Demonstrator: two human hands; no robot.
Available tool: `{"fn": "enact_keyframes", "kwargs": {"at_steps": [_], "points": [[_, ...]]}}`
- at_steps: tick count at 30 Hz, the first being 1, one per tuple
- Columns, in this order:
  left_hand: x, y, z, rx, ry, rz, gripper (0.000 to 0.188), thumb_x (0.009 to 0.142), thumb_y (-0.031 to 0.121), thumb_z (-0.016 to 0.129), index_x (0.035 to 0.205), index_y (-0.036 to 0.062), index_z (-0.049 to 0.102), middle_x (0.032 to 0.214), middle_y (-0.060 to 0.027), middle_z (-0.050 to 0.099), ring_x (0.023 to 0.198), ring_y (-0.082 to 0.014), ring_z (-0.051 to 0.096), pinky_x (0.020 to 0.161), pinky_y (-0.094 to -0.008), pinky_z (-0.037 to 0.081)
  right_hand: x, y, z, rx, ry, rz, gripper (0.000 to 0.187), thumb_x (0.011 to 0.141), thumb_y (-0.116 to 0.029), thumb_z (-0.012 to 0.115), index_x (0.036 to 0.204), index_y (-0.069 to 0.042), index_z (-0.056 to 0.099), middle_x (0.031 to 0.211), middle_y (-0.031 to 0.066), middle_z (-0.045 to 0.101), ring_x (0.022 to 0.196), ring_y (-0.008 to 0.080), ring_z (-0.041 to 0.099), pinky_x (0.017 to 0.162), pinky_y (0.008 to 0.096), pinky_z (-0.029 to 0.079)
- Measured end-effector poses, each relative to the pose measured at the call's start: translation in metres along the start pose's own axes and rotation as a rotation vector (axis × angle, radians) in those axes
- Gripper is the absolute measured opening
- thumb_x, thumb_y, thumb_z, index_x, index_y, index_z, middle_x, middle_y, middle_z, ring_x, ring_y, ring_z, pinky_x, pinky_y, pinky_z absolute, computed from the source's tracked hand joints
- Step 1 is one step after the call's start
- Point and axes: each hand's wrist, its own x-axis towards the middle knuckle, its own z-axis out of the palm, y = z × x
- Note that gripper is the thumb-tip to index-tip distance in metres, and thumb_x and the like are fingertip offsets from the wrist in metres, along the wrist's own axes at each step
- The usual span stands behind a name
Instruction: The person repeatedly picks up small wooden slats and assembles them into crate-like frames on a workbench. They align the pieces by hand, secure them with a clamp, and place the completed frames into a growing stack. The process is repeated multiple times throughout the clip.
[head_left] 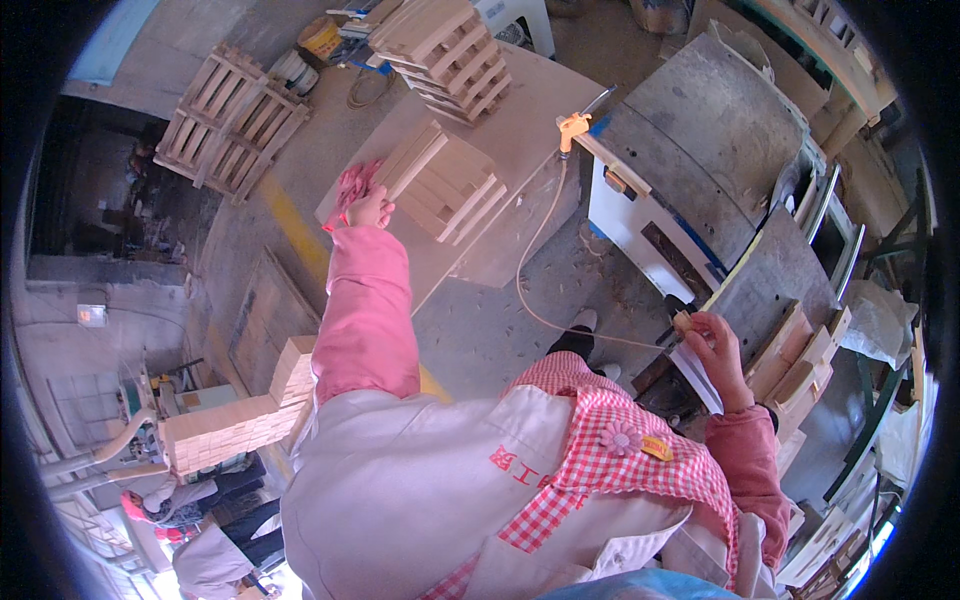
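My left hand (370,208) is stretched out to the table on the left, its fingers curled round a crumpled pink-red cloth (356,180). Beside it lies a low stack of wooden boards (440,187) on the large brown tabletop (545,105). Whether my fingers also touch the boards, I cannot tell. On the right, my right hand (718,358) pinches the end of a small piece of wood (684,322) at the near edge of the machine table (765,275). A white strip (697,376) shows just below that hand.
An orange air gun (573,130) rests at the machine's far corner, its hose (522,270) looping toward me. Slatted wood is piled (450,65) at the back. A pallet (230,125) and stacked blocks (220,435) stand left; boards (800,360) lie right. Another person (215,545) is lower left.
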Motion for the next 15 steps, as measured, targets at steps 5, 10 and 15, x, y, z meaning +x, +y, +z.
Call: {"fn": "enact_keyframes", "kwargs": {"at_steps": [5, 10, 15], "points": [[-0.004, 0.011, 0.001, 0.482, 0.096, 0.312, 0.05, 0.079, 0.03, 0.076, 0.119, 0.0093, 0.056, 0.119, -0.0085, 0.06, 0.105, -0.0194, 0.06, 0.076, -0.0369, 0.048, 0.0, -0.001, 0.0, 0.057, 0.001, 0.066, 0.026, 0.084, -0.007, 0.068, 0.109, -0.001, 0.062, 0.097, 0.0069, 0.062, 0.084, 0.0152, 0.061, 0.075, 0.0285, 0.051], [-0.033, 0.03, 0.038, 1.169, 0.364, 1.117, 0.09, 0.067, 0.029, 0.08, 0.144, 0.0114, 0.037, 0.138, -0.0129, 0.05, 0.12, -0.0362, 0.054, 0.108, -0.046, 0.035, -0.001, 0.004, 0.001, 0.026, 0.02, 0.063, 0.026, 0.084, -0.006, 0.068, 0.108, -0.001, 0.062, 0.097, 0.0075, 0.062, 0.085, 0.0156, 0.062, 0.076, 0.0287, 0.051], [-0.042, 0.067, 0.058, 1.255, 0.077, 0.695, 0.096, 0.064, 0.03, 0.08, 0.146, 0.0108, 0.033, 0.144, -0.0157, 0.044, 0.133, -0.032, 0.04, 0.109, -0.0449, 0.033, -0.001, 0.009, 0.0, 0.07, 0.015, 0.087, 0.027, 0.083, -0.006, 0.069, 0.109, -0.001, 0.062, 0.097, 0.0082, 0.063, 0.085, 0.016, 0.062, 0.077, 0.0286, 0.051]]}}
